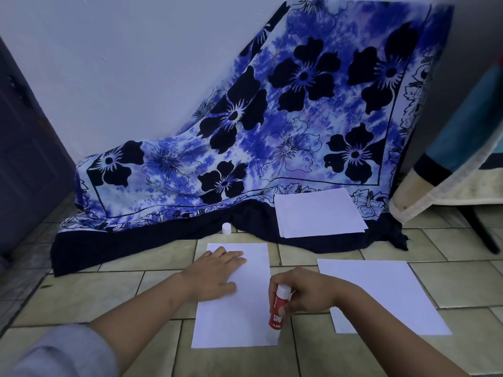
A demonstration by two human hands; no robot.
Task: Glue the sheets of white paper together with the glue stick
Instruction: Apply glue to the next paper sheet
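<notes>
A white sheet of paper (239, 317) lies on the tiled floor in front of me. My left hand (215, 273) rests flat on its upper left part, fingers spread. My right hand (304, 292) grips a red glue stick (278, 308) held upside down, its lower end touching the sheet's right edge. A second white sheet (386, 289) lies on the floor to the right. A stack of white sheets (318, 216) sits farther back on the dark cloth hem. A small white cap (226, 228) stands at the cloth's edge.
A blue flowered cloth (272, 126) drapes over something against the wall behind the papers. A dark door (24, 159) is at the left. A piece of furniture with a pale fringe (441, 186) and a dark leg (479, 227) stands at the right.
</notes>
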